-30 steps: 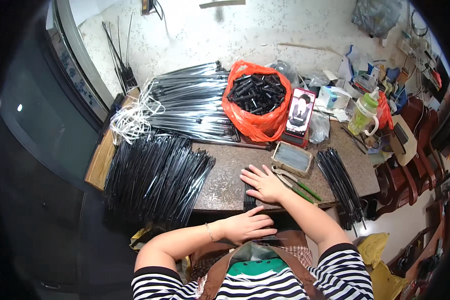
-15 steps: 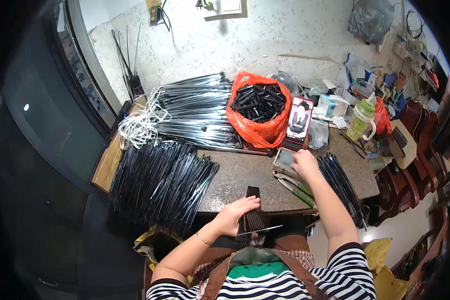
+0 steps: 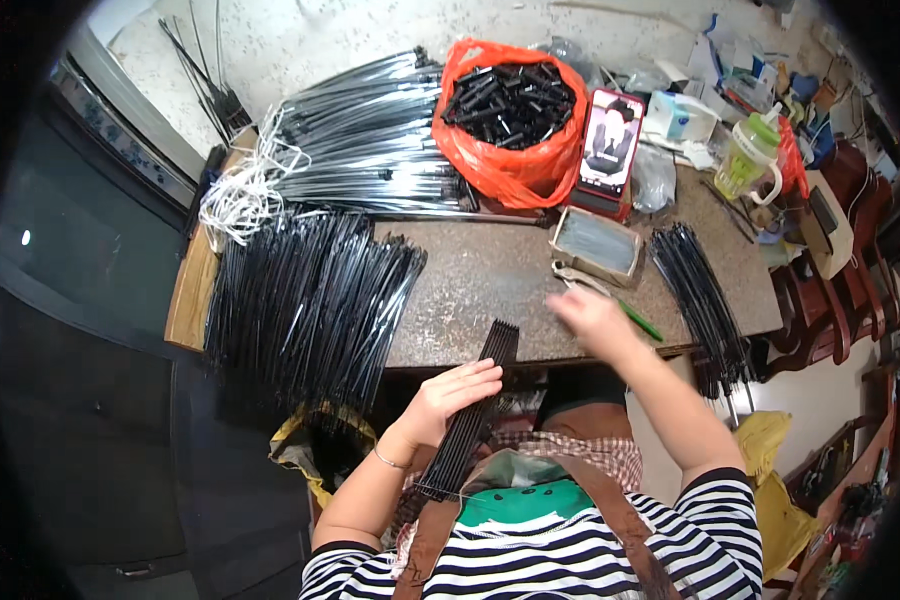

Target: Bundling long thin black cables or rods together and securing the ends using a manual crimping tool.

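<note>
My left hand (image 3: 455, 400) is wrapped round a flat row of thin black rods (image 3: 465, 425), which slants over the table's front edge toward my lap. A thin wire-like piece (image 3: 452, 494) crosses the row's near end. My right hand (image 3: 595, 322), slightly blurred, hovers over the front of the table with fingers pinched together; whatever they may hold is too small to make out. Just beyond it lie green-handled pliers (image 3: 635, 318), partly covered by the hand. Behind the pliers sits an open cardboard box (image 3: 638, 270) of fine grey wire pieces.
Piles of black rods (image 3: 305, 310) and shiny rods (image 3: 360, 170) fill the table's left. White ties (image 3: 245, 195) lie beside them. A red bag (image 3: 515, 180) holds black tubular pieces. A phone (image 3: 610, 145), bottle (image 3: 750, 155) and another rod bundle (image 3: 700, 305) stand right.
My right hand has drawn back from the wire box toward me. The black row in my left hand has tilted, and its near end has come closer to my body. The view has shifted.
</note>
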{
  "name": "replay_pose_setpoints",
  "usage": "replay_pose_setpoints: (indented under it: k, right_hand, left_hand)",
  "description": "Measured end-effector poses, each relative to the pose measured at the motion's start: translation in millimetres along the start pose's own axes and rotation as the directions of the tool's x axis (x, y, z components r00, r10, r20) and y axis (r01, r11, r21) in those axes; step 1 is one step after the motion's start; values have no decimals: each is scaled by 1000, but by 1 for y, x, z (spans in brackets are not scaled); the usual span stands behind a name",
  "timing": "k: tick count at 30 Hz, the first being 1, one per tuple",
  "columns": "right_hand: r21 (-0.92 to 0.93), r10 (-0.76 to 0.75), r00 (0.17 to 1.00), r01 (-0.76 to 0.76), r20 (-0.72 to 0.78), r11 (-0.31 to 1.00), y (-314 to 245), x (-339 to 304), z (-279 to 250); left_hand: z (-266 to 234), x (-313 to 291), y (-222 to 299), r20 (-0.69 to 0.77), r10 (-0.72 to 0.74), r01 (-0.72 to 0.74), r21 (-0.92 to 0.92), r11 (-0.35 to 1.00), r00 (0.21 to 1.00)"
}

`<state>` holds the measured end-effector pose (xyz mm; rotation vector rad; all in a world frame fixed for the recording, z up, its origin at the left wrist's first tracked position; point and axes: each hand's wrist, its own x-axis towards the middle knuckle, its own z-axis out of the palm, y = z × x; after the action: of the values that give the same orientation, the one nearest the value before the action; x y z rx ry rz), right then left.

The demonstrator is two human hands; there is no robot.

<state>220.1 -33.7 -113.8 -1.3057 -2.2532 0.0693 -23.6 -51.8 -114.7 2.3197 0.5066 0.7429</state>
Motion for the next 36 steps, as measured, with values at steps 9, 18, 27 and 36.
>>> replay_pose_setpoints:
  k: [9, 18, 27, 36]
  right_hand:
    - [146, 163, 980, -178, 112, 973, -15, -13, 20]
    - [190, 245, 968, -250, 51, 949, -23, -11, 21]
    - [253, 308, 950, -313, 59, 915, -38, -15, 24]
    - [243, 345, 938, -341, 29, 908, -45, -15, 22]
  left_hand:
    - [12, 3, -19, -76, -3, 5, 35, 999, 997]
    - [9, 4, -19, -77, 3, -1, 30, 1000, 997]
    - [8, 2, -11, -90, -5, 10, 52, 999, 996]
    - [7, 0, -2, -102, -15, 20, 42, 999, 995]
